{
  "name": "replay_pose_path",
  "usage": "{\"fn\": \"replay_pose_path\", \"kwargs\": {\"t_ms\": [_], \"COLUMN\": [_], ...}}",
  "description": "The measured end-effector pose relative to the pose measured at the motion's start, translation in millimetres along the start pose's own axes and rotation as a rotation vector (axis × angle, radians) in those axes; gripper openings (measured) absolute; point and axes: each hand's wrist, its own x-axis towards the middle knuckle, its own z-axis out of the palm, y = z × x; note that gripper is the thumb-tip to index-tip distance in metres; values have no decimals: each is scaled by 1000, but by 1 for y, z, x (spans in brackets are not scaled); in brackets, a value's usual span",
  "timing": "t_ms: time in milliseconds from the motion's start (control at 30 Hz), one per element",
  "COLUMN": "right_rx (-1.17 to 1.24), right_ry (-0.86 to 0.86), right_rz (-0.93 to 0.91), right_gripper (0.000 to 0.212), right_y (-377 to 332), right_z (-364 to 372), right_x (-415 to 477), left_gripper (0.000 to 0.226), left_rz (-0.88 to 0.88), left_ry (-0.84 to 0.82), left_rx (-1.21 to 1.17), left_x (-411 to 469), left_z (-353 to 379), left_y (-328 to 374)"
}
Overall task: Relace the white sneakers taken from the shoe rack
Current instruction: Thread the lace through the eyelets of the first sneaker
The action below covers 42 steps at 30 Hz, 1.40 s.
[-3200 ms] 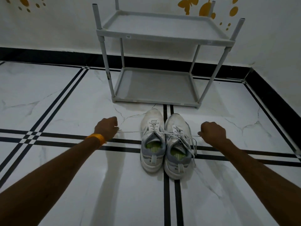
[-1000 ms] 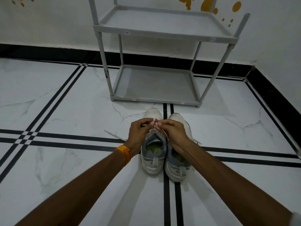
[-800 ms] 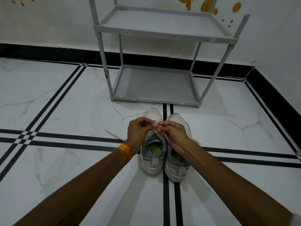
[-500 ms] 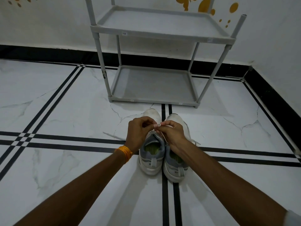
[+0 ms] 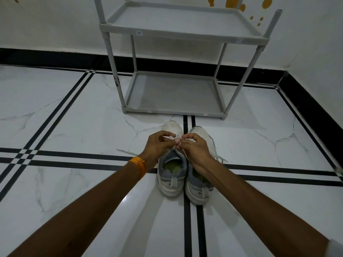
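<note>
Two white sneakers with grey collars stand side by side on the floor, toes toward the rack: the left sneaker [image 5: 172,175] and the right sneaker [image 5: 199,186]. My left hand [image 5: 157,145] and my right hand [image 5: 194,149] meet above the left sneaker's tongue, each pinching its white lace [image 5: 177,140]. One loose lace end [image 5: 126,152] trails on the floor to the left. More white lace [image 5: 219,158] lies to the right of the right sneaker. My hands hide the eyelets.
A grey two-shelf shoe rack [image 5: 176,93] stands just beyond the sneakers with nothing on either shelf. The floor is white marble with black stripe lines [image 5: 74,160]. A black skirting [image 5: 311,108] runs along the white walls at the back and right.
About three seconds ago my hands were wide apart, pulling the lace taut sideways. They have come together over the left sneaker and in the last second have barely moved.
</note>
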Motion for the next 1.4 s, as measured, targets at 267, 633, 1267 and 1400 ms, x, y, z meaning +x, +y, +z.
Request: {"fn": "replay_pose_path", "kwargs": {"t_ms": [267, 633, 1267, 1400], "right_rx": [-244, -718, -1190, -1404], "right_ry": [-37, 31, -58, -95], "right_rz": [-149, -479, -704, -909], "right_gripper": [38, 18, 30, 20], "right_y": [0, 3, -9, -19], "right_z": [-5, -1, -6, -9], "right_x": [-3, -9, -5, -10], "left_gripper": [24, 16, 17, 14], "left_rz": [263, 588, -428, -410], "left_ry": [123, -10, -107, -85], "left_rx": [328, 860, 50, 106], "left_x": [4, -4, 14, 12], "left_z": [6, -9, -6, -4], "left_y": [-5, 11, 28, 28]}}
